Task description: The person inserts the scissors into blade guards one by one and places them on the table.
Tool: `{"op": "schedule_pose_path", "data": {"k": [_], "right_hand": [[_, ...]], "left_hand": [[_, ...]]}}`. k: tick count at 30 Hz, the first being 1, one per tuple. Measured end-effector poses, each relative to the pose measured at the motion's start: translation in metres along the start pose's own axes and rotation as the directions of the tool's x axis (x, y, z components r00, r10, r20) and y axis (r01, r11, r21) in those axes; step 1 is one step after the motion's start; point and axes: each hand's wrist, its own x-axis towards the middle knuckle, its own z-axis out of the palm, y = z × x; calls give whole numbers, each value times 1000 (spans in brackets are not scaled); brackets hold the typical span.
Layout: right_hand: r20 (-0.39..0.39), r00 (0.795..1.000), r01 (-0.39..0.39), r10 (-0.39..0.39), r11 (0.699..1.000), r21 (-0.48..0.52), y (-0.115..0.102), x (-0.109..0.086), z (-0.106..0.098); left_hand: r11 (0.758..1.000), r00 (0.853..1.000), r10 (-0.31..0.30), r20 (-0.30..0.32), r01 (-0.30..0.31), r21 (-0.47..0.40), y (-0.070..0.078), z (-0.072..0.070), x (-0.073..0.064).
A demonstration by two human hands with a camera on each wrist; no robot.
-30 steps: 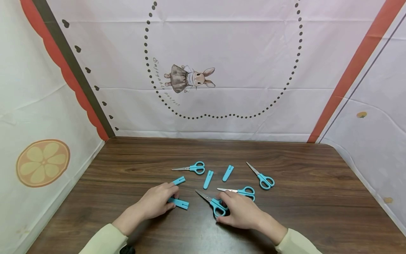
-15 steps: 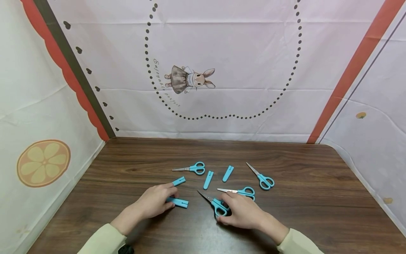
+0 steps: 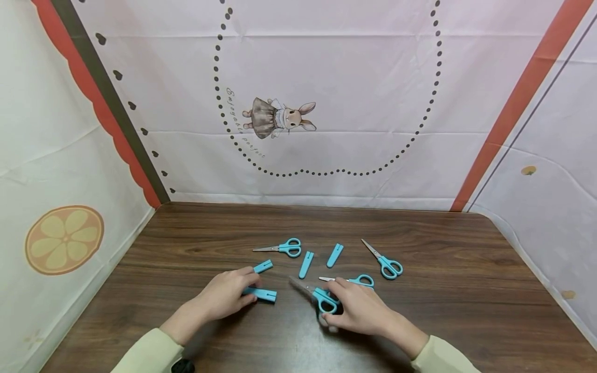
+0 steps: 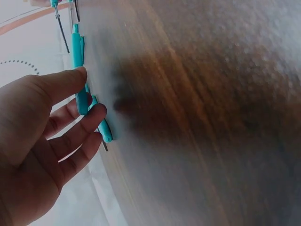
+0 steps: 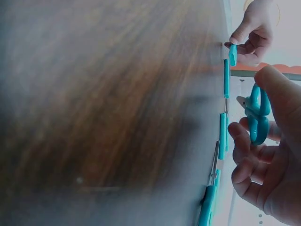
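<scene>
My left hand [image 3: 221,296] pinches a turquoise scissor blade cover [image 3: 265,295] between thumb and fingers, its slotted end pointing right. In the left wrist view that cover [image 4: 76,49] is raised off the tabletop. My right hand [image 3: 361,310] grips a pair of turquoise-handled scissors [image 3: 325,300] by the handles, blades pointing up and left toward the cover, with a gap between them. The right wrist view shows these scissors [image 5: 257,113] above the table, thumb on one side of the handles and fingers on the other. Another cover [image 3: 263,266] lies just beyond my left fingers.
On the brown wooden table [image 3: 443,290] lie two covers, one near the middle [image 3: 306,264] and one farther right [image 3: 335,256]. Scissors lie at the back left [image 3: 290,247] and right [image 3: 388,267]; a third pair [image 3: 364,281] is partly behind my right hand. Printed cloth [image 3: 364,103] walls the back and sides.
My right hand has lifted the scissors slightly and drifted a little right; their blades are blurred now. The cover in my left hand has shifted slightly left and turned closer to level.
</scene>
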Motion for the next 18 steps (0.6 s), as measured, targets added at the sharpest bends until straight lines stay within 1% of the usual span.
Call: {"op": "schedule_pose_path", "data": {"k": [9, 13, 18], "right_hand": [[-75, 996, 40, -40, 999, 1, 2, 0, 0], [-83, 995, 48, -47, 999, 1, 3, -1, -1], [-87, 994, 69, -71, 997, -23, 6, -3, -1]], "left_hand": [[1000, 999, 0, -35, 0, -9, 2, -3, -1], [1000, 998, 11, -61, -12, -11, 2, -4, -2], [1000, 997, 16, -79, -17, -4, 2, -5, -2]]}}
